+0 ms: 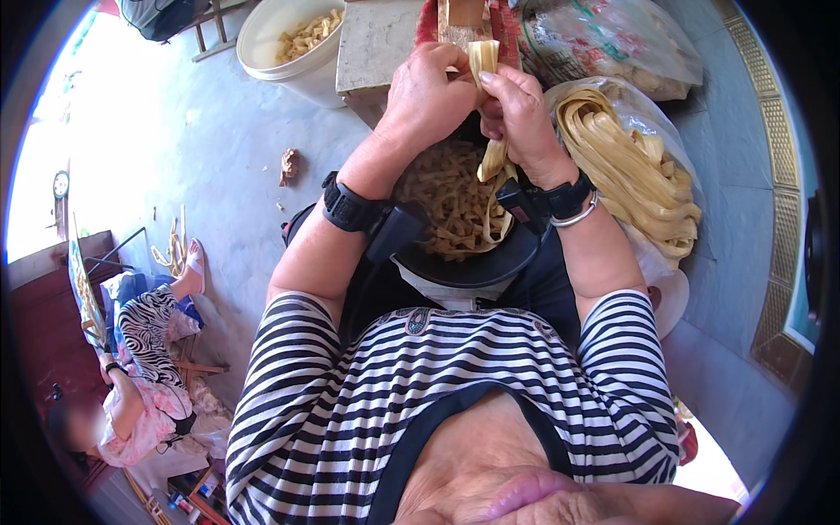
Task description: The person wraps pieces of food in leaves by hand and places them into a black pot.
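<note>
Both my hands meet above a dark round basin [453, 270]. My right hand [528, 111] pinches a folded, pale yellow, flat fibrous strip [484, 62], its thumb lying on the front. My left hand [433, 92] grips the same strip from the other side; its fingertips are partly hidden. The strip's lower end [492, 161] hangs below my right hand, over the basin. Many short folded strip pieces [453, 197] fill the basin, and a long loose strip curls along its right side. Just beyond my hands stands a wooden block [466, 14] on red cloth.
A bundle of long strips [623, 170] lies in clear plastic at right, below a stuffed plastic bag [610, 46]. A white bucket [289, 73] with strip pieces stands beside a grey-topped table [379, 46]. Another person [141, 394] sits at far left. A dry brown scrap [289, 167] lies on the floor.
</note>
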Action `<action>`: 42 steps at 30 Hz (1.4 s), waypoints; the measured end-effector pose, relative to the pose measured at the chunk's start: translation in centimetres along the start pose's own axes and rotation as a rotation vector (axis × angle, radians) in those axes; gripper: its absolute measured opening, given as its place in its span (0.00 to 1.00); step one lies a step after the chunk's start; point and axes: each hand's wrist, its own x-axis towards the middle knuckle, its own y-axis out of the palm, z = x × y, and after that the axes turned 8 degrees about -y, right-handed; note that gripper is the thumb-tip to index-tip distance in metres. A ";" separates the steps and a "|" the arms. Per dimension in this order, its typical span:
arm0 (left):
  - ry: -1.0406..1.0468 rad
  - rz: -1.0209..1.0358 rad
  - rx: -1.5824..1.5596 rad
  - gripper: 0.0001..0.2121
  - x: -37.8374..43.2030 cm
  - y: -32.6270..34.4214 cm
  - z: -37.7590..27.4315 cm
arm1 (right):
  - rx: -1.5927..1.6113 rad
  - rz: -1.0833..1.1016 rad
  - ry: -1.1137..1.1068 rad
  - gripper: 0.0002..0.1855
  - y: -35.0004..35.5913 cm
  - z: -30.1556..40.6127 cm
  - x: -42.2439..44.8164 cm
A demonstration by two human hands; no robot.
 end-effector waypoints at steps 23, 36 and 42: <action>0.423 -0.297 0.258 0.03 0.3 -0.3 0.8 | 0.489 0.486 0.309 0.06 -4.9 -1.1 1.9; 0.325 -0.031 0.329 0.12 -0.7 -2.2 -1.0 | 0.200 0.196 0.064 0.11 -1.6 -0.1 1.2; -0.001 0.281 -0.283 0.14 -0.2 -3.4 -0.8 | -0.002 0.089 -0.099 0.13 -2.2 0.6 1.3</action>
